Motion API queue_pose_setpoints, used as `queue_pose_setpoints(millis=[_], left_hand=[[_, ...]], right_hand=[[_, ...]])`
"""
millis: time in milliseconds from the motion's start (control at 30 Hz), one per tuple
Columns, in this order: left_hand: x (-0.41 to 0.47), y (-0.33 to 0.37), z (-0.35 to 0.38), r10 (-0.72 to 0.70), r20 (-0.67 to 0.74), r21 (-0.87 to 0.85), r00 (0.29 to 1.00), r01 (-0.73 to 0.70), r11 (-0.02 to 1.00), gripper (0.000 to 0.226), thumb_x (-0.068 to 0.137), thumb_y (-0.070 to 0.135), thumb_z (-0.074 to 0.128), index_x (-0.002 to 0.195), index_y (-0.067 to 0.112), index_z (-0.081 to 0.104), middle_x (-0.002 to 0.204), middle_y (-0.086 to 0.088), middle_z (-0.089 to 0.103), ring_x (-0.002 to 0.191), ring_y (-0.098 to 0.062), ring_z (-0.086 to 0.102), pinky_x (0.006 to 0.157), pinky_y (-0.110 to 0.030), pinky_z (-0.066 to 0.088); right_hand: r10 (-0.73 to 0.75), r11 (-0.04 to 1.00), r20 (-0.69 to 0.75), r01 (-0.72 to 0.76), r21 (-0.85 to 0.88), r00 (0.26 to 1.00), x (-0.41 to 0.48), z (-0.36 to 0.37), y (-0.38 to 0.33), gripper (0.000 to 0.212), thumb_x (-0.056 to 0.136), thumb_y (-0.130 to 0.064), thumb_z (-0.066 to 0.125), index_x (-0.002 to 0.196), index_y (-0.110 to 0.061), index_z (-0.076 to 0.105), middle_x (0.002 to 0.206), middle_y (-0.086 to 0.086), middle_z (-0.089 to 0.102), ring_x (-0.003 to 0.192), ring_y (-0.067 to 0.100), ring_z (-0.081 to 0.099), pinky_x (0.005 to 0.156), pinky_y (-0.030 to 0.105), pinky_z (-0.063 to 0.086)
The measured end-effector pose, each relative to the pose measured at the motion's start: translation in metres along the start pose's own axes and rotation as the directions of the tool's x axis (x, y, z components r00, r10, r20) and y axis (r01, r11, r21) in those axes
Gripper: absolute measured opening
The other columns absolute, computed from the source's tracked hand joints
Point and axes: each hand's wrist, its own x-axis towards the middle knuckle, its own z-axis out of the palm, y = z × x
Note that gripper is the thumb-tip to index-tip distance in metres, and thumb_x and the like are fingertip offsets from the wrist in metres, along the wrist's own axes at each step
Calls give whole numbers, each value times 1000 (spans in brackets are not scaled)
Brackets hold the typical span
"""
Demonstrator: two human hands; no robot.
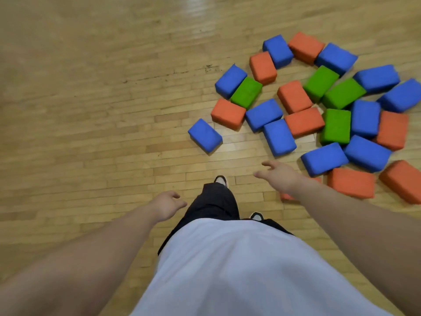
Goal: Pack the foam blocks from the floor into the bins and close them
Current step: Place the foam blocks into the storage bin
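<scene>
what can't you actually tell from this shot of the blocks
- bins: none appear in the head view, so their place and whether they are open is unknown.
- orange block by the wrist: mostly hidden under the right forearm; only slivers show.
- orange block at the right edge: cut off by the frame.
- block count: the pile reaches the right edge, so the total is unclear.

No text, label, brand, number or sign can be read. The foam blocks (304,122) are covered in plain blue, orange and green, and only dark scuff marks (209,68) are seen on the wooden floor (91,115).
</scene>
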Motion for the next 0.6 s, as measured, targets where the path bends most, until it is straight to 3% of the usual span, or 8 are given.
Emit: queue_pose_setpoints(millis=[67,167,300,433,500,600], left_hand=[[27,27,-27,-21,-1,-19,1000,21,1000,60,96,45,63,148,18,46,144,-11,53,130,-28,48,94,-31,37],[85,80,-66,-22,14,6,1000,21,1000,58,96,43,63,147,19,47,143,-12,52,128,-28,49,93,-32,38],[170,175,-115,3,14,71,1000,-4,997,55,96,41,61,145,20,49,135,-9,55,121,-27,50,94,-32,39],[244,281,-142,77,125,201,989,-102,974,54,96,40,61,145,18,49,136,-6,53,124,-25,49,92,-30,35],[284,331,-139,123,169,235,978,-161,958,56,95,40,62,145,18,48,137,-4,53,122,-23,51,91,-29,37],[350,391,-114,184,242,265,953,-247,932,57,93,41,63,144,21,47,126,-1,60,102,-15,58,80,-26,44]], right_hand=[[-46,999,12,46,5,999,37,-22,-38,69,92,-47,67,151,-24,41,145,7,50,120,26,56,87,32,47],[-40,999,22,40,-13,999,102,-50,-74,72,90,-47,68,153,-28,39,153,7,43,130,25,50,100,35,44],[61,998,-18,-61,16,998,186,-88,-94,72,91,-44,67,154,-29,35,143,11,53,108,22,61,87,35,51],[200,979,-39,-197,60,979,265,-124,-83,75,92,-42,68,155,-23,32,118,3,61,93,20,57,74,30,42],[276,958,-44,-272,86,960,307,-138,-65,80,89,-45,70,156,-23,31,122,6,58,92,19,54,74,30,41],[356,930,-64,-347,118,932,378,-154,-26,90,85,-47,72,158,-25,25,118,8,58,95,22,58,77,31,42]])
